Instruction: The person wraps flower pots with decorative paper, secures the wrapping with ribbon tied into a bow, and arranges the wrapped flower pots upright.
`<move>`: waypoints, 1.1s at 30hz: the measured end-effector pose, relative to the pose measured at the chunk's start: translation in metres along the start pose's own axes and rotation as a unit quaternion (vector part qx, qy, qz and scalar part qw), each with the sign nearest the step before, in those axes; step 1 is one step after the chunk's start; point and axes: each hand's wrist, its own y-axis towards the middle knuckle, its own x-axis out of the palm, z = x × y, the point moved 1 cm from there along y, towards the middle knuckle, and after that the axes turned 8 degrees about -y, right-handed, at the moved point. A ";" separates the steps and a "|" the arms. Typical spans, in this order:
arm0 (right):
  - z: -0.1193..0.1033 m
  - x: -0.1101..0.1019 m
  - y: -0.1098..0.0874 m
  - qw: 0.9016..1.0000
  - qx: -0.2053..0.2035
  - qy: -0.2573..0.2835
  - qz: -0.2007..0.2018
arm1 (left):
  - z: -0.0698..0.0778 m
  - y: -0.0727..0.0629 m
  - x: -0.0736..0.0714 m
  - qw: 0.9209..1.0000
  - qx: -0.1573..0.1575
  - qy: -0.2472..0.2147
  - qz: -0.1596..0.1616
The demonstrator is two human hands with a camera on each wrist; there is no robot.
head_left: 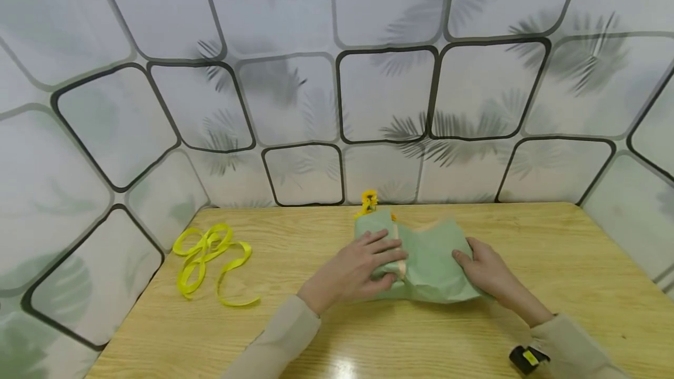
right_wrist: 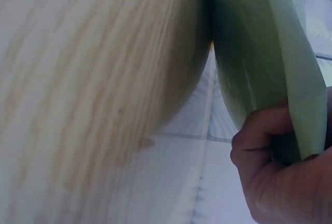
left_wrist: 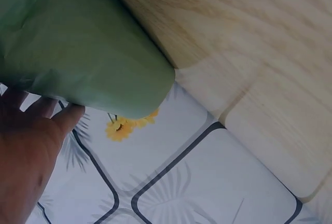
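Note:
Pale green wrapping paper (head_left: 437, 268) is folded round a small bunch of yellow flowers (head_left: 370, 199), whose heads stick out at the far left end. My left hand (head_left: 368, 265) lies on the wrapped part with its fingers stretched across a pale edge strip. In the left wrist view, its fingertips press against the green paper (left_wrist: 88, 47), and flower heads (left_wrist: 120, 129) peek out past the edge. At the other end, my right hand (head_left: 487, 268) pinches the loose right side of the paper between thumb and fingers. The stems are hidden inside the paper.
A loosely looped yellow ribbon (head_left: 202, 256) lies on the left of the wooden table (head_left: 295, 227). By the right sleeve is a small black object with a yellow label (head_left: 528, 359). A patterned white backdrop (head_left: 389, 98) rises behind the table and along both sides.

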 end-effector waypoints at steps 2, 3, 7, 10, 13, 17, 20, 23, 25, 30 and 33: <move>-0.003 -0.002 0.000 1.000 -0.001 -0.002 0.015 | 0.000 0.000 -0.001 1.000 0.006 0.017 -0.002; -0.005 -0.003 0.000 1.000 0.000 0.000 0.021 | 0.000 0.000 -0.002 1.000 0.010 0.023 -0.003; -0.011 -0.009 -0.001 0.997 0.003 0.069 0.020 | 0.001 0.000 -0.002 0.999 0.023 0.035 0.000; -0.019 -0.014 0.000 0.990 0.006 0.138 0.007 | 0.002 0.001 -0.002 0.999 0.021 0.035 -0.001; -0.030 -0.017 0.000 0.983 0.009 0.182 -0.002 | 0.003 0.001 -0.003 0.999 0.015 0.037 -0.007; -0.045 -0.019 0.001 0.976 0.019 0.215 -0.007 | 0.005 0.002 -0.005 0.999 0.008 0.047 -0.015; -0.055 -0.021 0.001 0.974 0.040 0.221 0.004 | 0.006 0.002 -0.005 0.999 -0.014 0.041 -0.022; -0.062 -0.023 0.002 0.976 0.052 0.212 0.021 | 0.007 0.001 -0.005 0.999 -0.043 0.021 -0.022; -0.066 -0.024 0.003 0.977 0.052 0.206 0.030 | 0.007 0.001 -0.005 0.998 -0.055 0.012 -0.018; -0.074 -0.022 0.004 0.977 0.042 0.203 0.038 | 0.008 -0.001 -0.005 0.998 -0.063 0.014 0.004; -0.078 -0.021 0.004 0.976 0.043 0.210 0.037 | 0.008 -0.002 -0.005 0.997 -0.069 0.012 0.028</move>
